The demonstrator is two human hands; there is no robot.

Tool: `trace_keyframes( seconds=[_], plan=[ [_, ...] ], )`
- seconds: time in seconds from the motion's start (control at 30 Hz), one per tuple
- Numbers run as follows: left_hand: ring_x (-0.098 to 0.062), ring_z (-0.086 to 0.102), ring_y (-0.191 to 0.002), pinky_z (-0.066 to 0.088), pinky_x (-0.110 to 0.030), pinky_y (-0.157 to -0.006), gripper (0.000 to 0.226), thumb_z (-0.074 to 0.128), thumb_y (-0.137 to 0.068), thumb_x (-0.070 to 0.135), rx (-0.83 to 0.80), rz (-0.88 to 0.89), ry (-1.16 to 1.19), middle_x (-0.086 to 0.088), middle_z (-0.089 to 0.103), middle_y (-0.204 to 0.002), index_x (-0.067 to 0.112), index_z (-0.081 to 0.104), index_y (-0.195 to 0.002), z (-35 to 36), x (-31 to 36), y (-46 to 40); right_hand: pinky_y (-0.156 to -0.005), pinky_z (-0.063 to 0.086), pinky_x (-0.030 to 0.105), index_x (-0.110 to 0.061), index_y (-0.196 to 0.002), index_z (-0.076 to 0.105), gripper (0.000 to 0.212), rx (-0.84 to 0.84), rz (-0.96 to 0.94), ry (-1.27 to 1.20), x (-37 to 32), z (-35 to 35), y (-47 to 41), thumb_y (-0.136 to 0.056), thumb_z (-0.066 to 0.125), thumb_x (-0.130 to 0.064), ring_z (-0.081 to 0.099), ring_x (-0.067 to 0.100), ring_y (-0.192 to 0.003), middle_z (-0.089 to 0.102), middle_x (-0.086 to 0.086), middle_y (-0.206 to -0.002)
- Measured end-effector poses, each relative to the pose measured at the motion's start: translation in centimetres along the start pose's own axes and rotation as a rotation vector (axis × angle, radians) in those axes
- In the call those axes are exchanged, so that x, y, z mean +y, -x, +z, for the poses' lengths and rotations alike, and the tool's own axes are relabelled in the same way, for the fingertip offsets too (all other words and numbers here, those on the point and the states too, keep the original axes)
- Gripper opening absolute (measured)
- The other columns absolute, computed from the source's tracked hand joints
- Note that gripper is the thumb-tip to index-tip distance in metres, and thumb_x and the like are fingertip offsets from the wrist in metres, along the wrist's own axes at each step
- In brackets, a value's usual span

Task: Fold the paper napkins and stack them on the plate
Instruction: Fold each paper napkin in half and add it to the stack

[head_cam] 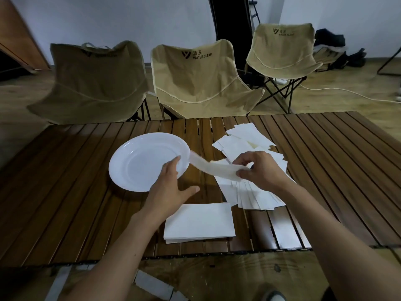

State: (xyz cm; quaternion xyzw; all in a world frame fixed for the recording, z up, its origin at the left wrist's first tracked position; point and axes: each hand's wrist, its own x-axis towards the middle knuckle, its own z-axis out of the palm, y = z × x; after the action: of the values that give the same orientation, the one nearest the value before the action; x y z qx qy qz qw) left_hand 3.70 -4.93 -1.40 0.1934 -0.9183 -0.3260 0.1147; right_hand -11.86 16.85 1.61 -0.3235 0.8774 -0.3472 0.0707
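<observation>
While the right hand [258, 170] pinches one paper napkin [214, 170] by its near end, the sheet droops in a long sagging band toward the plate [130, 161], its far tip just over the plate's right rim. Soft, very light; no stiffness of its own, so it bends wherever unsupported. Likely to tear or crumple if tugged; best taken by a corner or edge between thumb and fingertip, then laid flat for creasing.

Left hand [171, 187] spread, fingers straight, thumb out to the side; it hovers over the plate's near-right rim. Fingertips close to the napkin's free end; contact cannot be told. Holds nothing.

Plate white, shallow, nothing on it yet. It sits left of centre on the slatted wooden table [325, 148].

Loose napkins [249, 192] lie fanned in an overlapping spread beneath and beyond the right hand, a few more scattered toward the far edge. A neater squared stack of napkins [199, 222] lies at the near edge, just beside the left wrist. Whether that stack is folded work or stock is unclear.

Judgement: stacking not begun; slats may catch thin paper during creasing.

Beyond the table, three tan folding chairs [195, 79] on a wood floor.
</observation>
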Motion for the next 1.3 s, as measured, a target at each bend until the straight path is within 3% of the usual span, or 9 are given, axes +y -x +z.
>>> trace_keyframes(
  seconds=[0.1,0.23,0.33,0.53,0.7,0.87,1.03,1.13,1.3],
  plan=[
    [-0.017,0.040,-0.141,0.047,-0.049,-0.109,0.108,0.086,-0.079,0.033,0.066,-0.025,0.059,0.004,0.033,-0.159,0.039,0.011,-0.156,-0.7,0.1,-0.3,-0.064,0.047,0.012,-0.021,-0.091,0.074,0.021,-0.099,-0.083,-0.054,-1.0,-0.1,1.0,-0.081,0.076,-0.002,0.064,0.010,-0.088,0.071,-0.005,-0.097],
    [-0.010,0.060,-0.099,0.055,-0.037,-0.098,0.034,0.080,-0.086,0.029,0.147,0.024,0.007,0.008,0.065,-0.115,0.036,0.064,-0.116,-2.0,-0.6,-0.4,-0.066,0.051,0.013,-0.022,-0.095,0.074,0.018,-0.126,-0.087,-0.066,-0.9,0.5,1.1,-0.082,0.078,-0.010,0.067,0.007,-0.086,0.072,-0.007,-0.099],
    [-0.007,0.062,-0.083,0.056,-0.028,-0.088,0.010,0.076,-0.090,0.029,0.060,0.006,-0.008,0.016,0.066,-0.090,0.036,0.069,-0.092,-2.1,-1.1,0.0,-0.066,0.048,0.013,-0.027,-0.097,0.073,0.013,-0.081,-0.051,-0.080,-0.4,0.3,0.9,-0.088,0.073,-0.017,0.069,0.009,-0.087,0.073,-0.008,-0.100],
    [-0.008,0.067,-0.086,0.047,-0.014,-0.075,0.007,0.081,-0.085,0.022,-0.003,-0.034,0.172,0.013,0.073,-0.099,0.027,0.076,-0.087,-1.1,-0.9,-0.4,-0.078,0.052,0.025,-0.026,-0.109,0.075,0.018,0.129,-0.124,0.144,-1.1,1.8,0.5,-0.096,0.063,-0.024,0.067,0.015,-0.094,0.074,-0.009,-0.111],
    [-0.003,0.066,-0.093,0.043,-0.004,-0.073,0.012,0.086,-0.080,0.018,0.002,-0.034,0.238,0.020,0.061,-0.125,0.019,0.082,-0.091,-0.8,-0.6,-0.7,-0.076,0.047,0.018,-0.024,-0.114,0.075,0.024,-0.032,-0.253,0.176,-2.5,4.3,0.7,-0.098,0.058,-0.021,0.066,0.014,-0.094,0.073,-0.007,-0.114],
    [-0.002,0.069,-0.085,0.045,-0.011,-0.074,0.008,0.085,-0.081,0.023,0.046,-0.075,0.269,0.017,0.075,-0.091,0.026,0.081,-0.087,-1.1,-1.2,-0.5,-0.079,0.054,0.024,-0.020,-0.115,0.073,0.024,-0.156,-0.236,0.138,-2.7,5.1,0.9,-0.100,0.055,-0.024,0.065,0.012,-0.093,0.073,-0.004,-0.110],
    [-0.009,0.071,-0.083,0.055,-0.022,-0.080,0.012,0.086,-0.080,0.021,0.063,-0.100,0.295,0.012,0.075,-0.085,0.030,0.077,-0.081,-1.0,-1.5,-0.7,-0.074,0.056,0.027,-0.029,-0.111,0.070,0.041,-0.206,-0.086,0.178,-2.1,3.6,1.0,-0.079,0.073,-0.056,0.063,0.009,-0.086,0.070,-0.012,-0.101],
    [-0.012,0.071,-0.083,0.058,-0.025,-0.082,0.014,0.086,-0.080,0.021,0.091,-0.082,0.259,0.012,0.074,-0.086,0.029,0.074,-0.082,-1.0,-1.7,-0.7,-0.068,0.046,0.023,-0.026,-0.110,0.071,0.032,-0.156,-0.048,0.416,-0.9,3.2,0.7,-0.082,0.074,-0.041,0.061,0.014,-0.087,0.072,-0.005,-0.104],
    [-0.012,0.069,-0.081,0.058,-0.020,-0.071,0.054,0.087,-0.078,0.022,0.042,-0.025,0.151,0.017,0.065,-0.097,0.035,0.051,-0.115,-1.5,-2.1,-0.8,-0.065,0.043,0.018,-0.021,-0.107,0.074,0.020,-0.051,-0.032,0.245,-0.7,2.7,0.4,-0.087,0.074,-0.024,0.061,0.014,-0.081,0.073,-0.002,-0.103]
  ],
)
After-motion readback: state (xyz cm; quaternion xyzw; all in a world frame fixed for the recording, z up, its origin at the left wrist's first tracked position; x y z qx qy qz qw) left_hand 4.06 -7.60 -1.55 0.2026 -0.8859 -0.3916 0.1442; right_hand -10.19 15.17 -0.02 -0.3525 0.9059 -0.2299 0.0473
